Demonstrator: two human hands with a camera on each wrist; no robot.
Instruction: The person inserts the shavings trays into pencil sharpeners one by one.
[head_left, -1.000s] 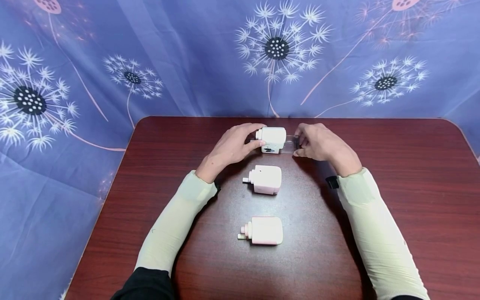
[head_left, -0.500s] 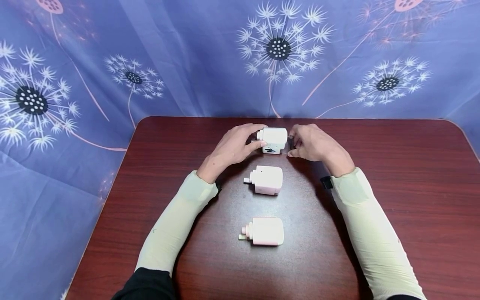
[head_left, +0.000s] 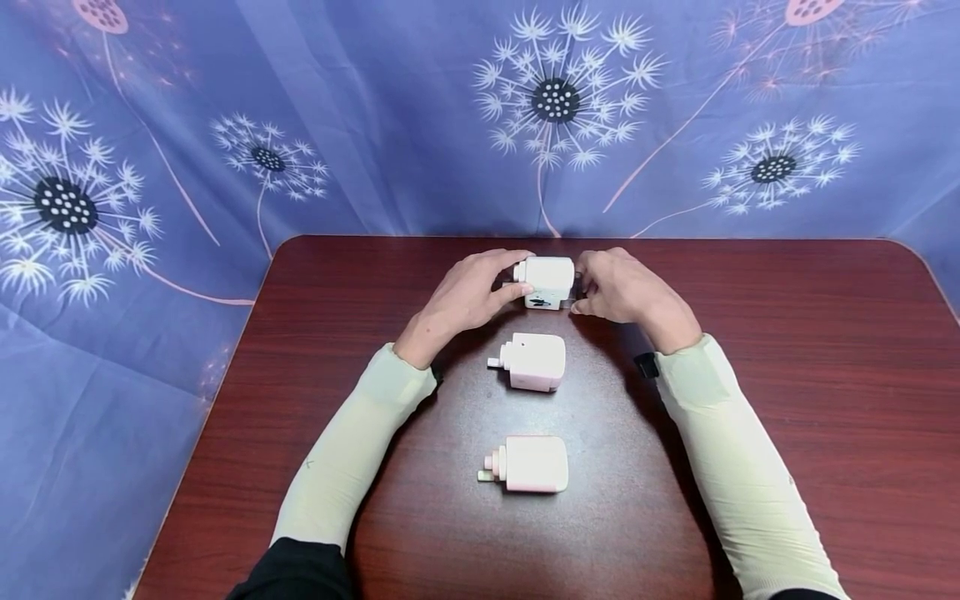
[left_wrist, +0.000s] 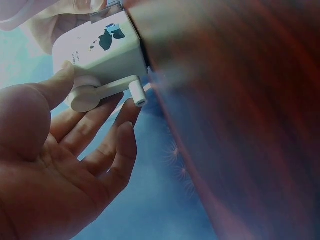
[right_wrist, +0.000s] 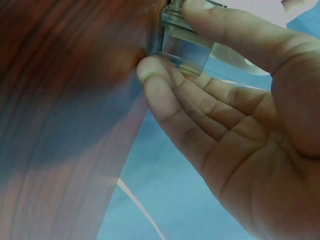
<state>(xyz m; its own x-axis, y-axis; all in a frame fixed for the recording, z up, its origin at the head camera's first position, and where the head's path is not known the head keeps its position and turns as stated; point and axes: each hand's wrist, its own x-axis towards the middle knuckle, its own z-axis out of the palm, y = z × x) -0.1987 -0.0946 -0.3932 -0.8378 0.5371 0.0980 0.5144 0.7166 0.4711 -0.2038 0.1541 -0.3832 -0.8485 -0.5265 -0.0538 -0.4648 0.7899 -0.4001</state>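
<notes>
At the table's far side in the head view, a white crank pencil sharpener (head_left: pixel 551 271) with a dark printed picture lies with its crank end to the left. My left hand (head_left: pixel 468 292) grips it at that end, thumb on the near face. In the left wrist view its crank handle (left_wrist: pixel 117 88) juts out past my fingers. My right hand (head_left: pixel 630 287) pinches the clear shavings drawer (right_wrist: pixel 185 50) at the sharpener's other end, thumb on one side and fingers on the other. Most of the drawer is inside the body; only a short piece shows outside it.
Two more crank pencil sharpeners, one pale pink-white (head_left: pixel 536 361) and one pinkish (head_left: pixel 536 463), lie in a column nearer to me, cranks to the left. The dark red wooden table (head_left: pixel 810 375) ends at a blue dandelion-print cloth (head_left: pixel 405 125) behind the sharpener.
My right hand has moved left with the clear drawer, which has slid into the sharpener's body. My left hand has kept its grip in the same place.
</notes>
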